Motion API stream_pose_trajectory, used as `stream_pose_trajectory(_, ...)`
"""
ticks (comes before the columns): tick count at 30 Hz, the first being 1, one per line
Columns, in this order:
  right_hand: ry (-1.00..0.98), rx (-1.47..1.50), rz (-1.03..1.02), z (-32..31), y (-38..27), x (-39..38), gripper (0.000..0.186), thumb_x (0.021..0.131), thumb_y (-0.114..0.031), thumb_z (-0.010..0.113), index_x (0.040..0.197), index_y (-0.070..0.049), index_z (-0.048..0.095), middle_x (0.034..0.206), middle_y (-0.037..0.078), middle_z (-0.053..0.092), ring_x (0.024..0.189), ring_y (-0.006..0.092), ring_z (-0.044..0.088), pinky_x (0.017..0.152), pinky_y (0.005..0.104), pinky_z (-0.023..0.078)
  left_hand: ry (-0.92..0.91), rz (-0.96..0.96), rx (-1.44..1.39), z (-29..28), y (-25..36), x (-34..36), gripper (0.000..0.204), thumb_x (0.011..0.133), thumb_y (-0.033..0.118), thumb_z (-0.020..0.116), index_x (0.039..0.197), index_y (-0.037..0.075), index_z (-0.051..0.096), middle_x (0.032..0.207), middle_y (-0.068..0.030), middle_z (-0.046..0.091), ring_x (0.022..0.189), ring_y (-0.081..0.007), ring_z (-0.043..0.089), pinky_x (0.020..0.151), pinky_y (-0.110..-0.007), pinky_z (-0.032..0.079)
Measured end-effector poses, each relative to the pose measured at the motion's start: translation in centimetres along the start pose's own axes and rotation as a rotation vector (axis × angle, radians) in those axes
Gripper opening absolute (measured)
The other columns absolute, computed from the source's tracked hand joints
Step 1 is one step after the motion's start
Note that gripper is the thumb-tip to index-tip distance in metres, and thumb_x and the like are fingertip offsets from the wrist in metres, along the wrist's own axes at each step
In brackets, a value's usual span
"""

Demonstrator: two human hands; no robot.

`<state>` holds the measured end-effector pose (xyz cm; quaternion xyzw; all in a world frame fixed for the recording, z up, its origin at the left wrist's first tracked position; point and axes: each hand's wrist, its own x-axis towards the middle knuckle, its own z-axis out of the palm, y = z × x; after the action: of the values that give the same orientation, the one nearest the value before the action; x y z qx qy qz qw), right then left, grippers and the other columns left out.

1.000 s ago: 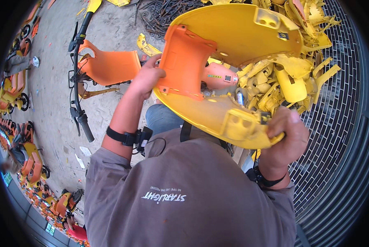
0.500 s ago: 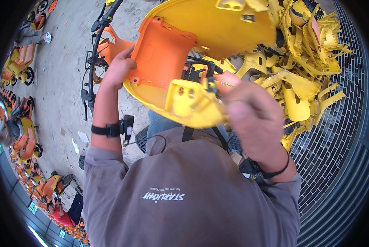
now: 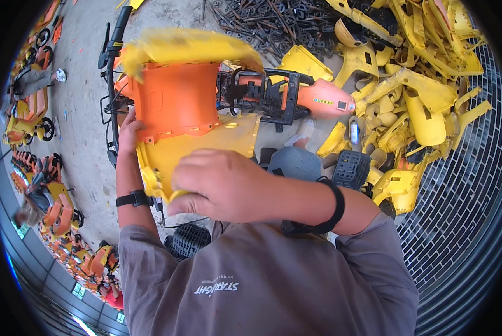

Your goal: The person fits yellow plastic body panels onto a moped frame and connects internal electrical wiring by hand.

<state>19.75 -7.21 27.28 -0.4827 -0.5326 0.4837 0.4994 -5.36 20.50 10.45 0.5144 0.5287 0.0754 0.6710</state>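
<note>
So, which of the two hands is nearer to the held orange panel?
The left hand: it is at the left edge of the orange panel. The right hand is lower, at the yellow panel's near edge.

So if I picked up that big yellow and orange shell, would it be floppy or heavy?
The shell looks fairly stiff: its yellow sides spread out without drooping. It's probably light for its size, since its walls look thin. Its curved shape might rock if pushed.
</note>
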Motion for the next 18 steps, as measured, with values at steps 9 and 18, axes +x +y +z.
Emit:
stream_pose_trajectory(9,0.185,-0.068,0.76,-7.6,25.7,-5.0,0.051,0.097,-0.048,0.059,0.111,0.0,0.07,0.106,0.02,0.071,0.098,0.0339,0.069,0.088,0.0402,0.053,-0.102,-0.016,-0.011,-5.0,-4.3,0.8,0.079,0.067,0.003,0.046,0.145,-0.003,0.046,0.136,-0.0166,0.059,0.124,-0.0277,0.06,0.102,-0.034,0.049)
stream_pose_trajectory(18,-0.471,-0.322,0.973,-5.5,45.4,-2.5,0.063,0.094,-0.054,0.059,0.128,-0.002,0.065,0.128,0.022,0.066,0.119,0.0363,0.062,0.099,0.0438,0.048,0.025,-0.097,0.152,-8.3,-4.8,2.3,0.061,0.069,0.003,0.049,0.129,-0.003,0.061,0.116,-0.0112,0.068,0.105,-0.0235,0.066,0.091,-0.032,0.052)
